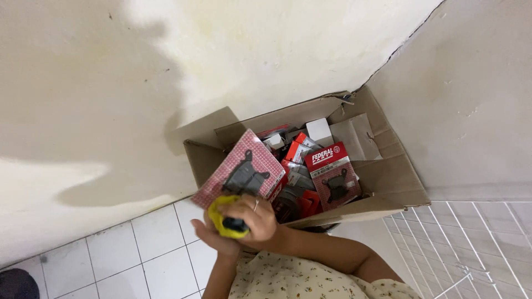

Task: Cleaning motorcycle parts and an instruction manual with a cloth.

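My right hand (256, 217), a ring on one finger, is closed around a yellow and black object (224, 221) just in front of my chest. My left hand (210, 239) cups under it from below. A flat pink patterned package (243, 169) showing a dark brake pad stands up from the two hands, and its lower edge is hidden behind them. The left hand seems to hold it. Right behind it stands an open cardboard box (388, 177) full of several small red, white and grey parts packages. A red brake-pad pack (332, 174) lies on top.
The box sits in a room corner against cream walls (266, 55) on a white tiled floor (127, 254). A white wire grid (471, 243) lies at the lower right. A dark object (16, 283) shows at the bottom left corner.
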